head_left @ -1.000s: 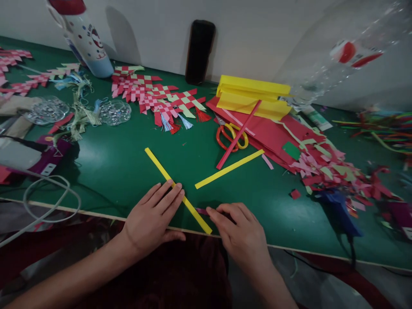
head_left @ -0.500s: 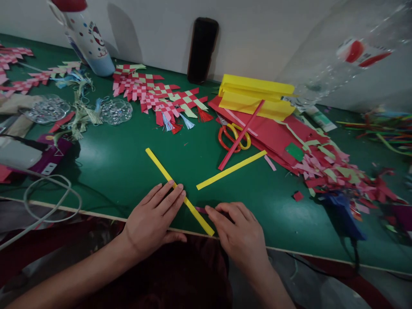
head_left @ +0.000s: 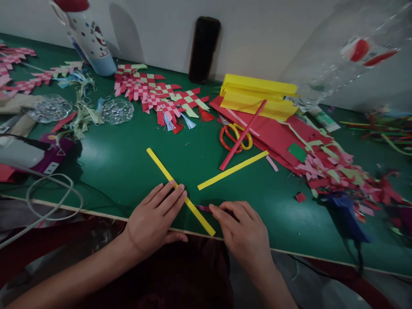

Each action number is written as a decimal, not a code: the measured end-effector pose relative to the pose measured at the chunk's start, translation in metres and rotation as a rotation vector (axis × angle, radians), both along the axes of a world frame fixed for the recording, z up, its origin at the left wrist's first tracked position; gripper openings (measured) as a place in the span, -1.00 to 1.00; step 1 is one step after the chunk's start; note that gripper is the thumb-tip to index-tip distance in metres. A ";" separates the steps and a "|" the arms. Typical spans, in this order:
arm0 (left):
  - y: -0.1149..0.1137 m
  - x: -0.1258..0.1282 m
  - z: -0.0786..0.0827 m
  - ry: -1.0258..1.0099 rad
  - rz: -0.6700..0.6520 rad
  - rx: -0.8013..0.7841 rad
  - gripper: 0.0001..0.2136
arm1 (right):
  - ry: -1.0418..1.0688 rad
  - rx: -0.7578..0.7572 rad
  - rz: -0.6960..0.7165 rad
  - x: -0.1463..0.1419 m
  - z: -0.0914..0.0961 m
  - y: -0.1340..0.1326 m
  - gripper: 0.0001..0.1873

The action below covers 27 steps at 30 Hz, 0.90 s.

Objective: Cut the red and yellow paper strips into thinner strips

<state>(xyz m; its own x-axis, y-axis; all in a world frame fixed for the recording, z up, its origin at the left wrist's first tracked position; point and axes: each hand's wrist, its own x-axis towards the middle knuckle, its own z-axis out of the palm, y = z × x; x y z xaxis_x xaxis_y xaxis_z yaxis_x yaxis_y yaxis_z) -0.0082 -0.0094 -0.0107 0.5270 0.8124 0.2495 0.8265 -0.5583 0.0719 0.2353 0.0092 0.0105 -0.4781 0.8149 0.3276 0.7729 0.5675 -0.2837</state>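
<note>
My left hand (head_left: 157, 210) lies flat with its fingers stretched out, the fingertips pressing a yellow paper strip (head_left: 201, 219) against the table. The strip runs diagonally from upper left to the table's front edge. In a pinch, my right hand (head_left: 243, 227) holds a slim purple tool (head_left: 203, 208) with a thin tip; its exact kind is hard to make out. That tip points left and is close to the right side of the strip. A second yellow paper strip (head_left: 233, 170) lies slanted beyond my right hand, touched by neither hand.
Scissors (head_left: 236, 136) lie under a red strip (head_left: 243, 135). Behind are folded yellow paper (head_left: 259, 96), red sheets (head_left: 273, 139) and paper scraps (head_left: 341, 171). Woven paper fish (head_left: 154, 92), a bottle (head_left: 93, 43), bead trays (head_left: 117, 111) and a phone (head_left: 205, 49) stand or lie at the back and left.
My right hand has shifted slightly right with the purple tool, so its tip is farther from the strip. My left hand and both yellow strips stay in place.
</note>
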 end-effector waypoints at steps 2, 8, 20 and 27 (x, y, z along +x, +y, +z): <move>0.000 0.000 0.000 -0.006 0.003 -0.005 -0.18 | 0.008 0.006 0.001 0.002 0.000 0.001 -0.72; -0.001 0.000 -0.003 -0.030 -0.002 -0.021 -0.22 | 0.026 0.001 0.035 0.001 0.004 -0.002 -0.76; -0.001 -0.002 -0.003 -0.013 -0.042 0.017 -0.28 | 0.031 0.018 0.009 0.002 0.000 -0.005 -0.73; -0.002 -0.001 -0.004 -0.044 -0.024 -0.006 -0.27 | 0.013 0.018 0.024 -0.006 -0.001 -0.004 -0.76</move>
<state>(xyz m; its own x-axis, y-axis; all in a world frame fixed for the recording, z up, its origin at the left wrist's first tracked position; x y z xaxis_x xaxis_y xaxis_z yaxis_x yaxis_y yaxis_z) -0.0094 -0.0113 -0.0146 0.5353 0.8011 0.2679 0.8088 -0.5775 0.1110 0.2295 0.0054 0.0096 -0.4933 0.7973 0.3479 0.7554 0.5910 -0.2831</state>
